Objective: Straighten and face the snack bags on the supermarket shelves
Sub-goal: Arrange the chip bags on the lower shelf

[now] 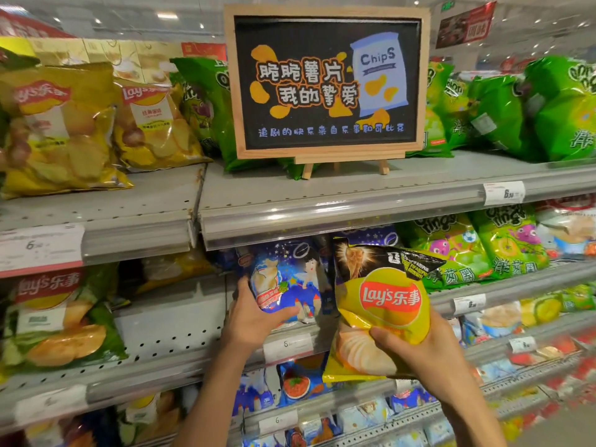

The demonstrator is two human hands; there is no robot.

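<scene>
My right hand (419, 346) grips a yellow and black Lay's bag (380, 304) by its lower part and holds it upright in front of the middle shelf. To its left, my left hand (254, 314) holds the bottom left corner of a blue snack bag (287, 279) that stands on that shelf. The two bags are side by side and the yellow one overlaps the blue one's right edge.
A framed chalkboard chips sign (325, 82) stands on the top shelf (290, 201). Yellow Lay's bags (61, 130) lie at the top left, green bags (529, 108) at the top right. A green Lay's bag (54, 317) leans at the middle left, beside a bare stretch of shelf (167, 324).
</scene>
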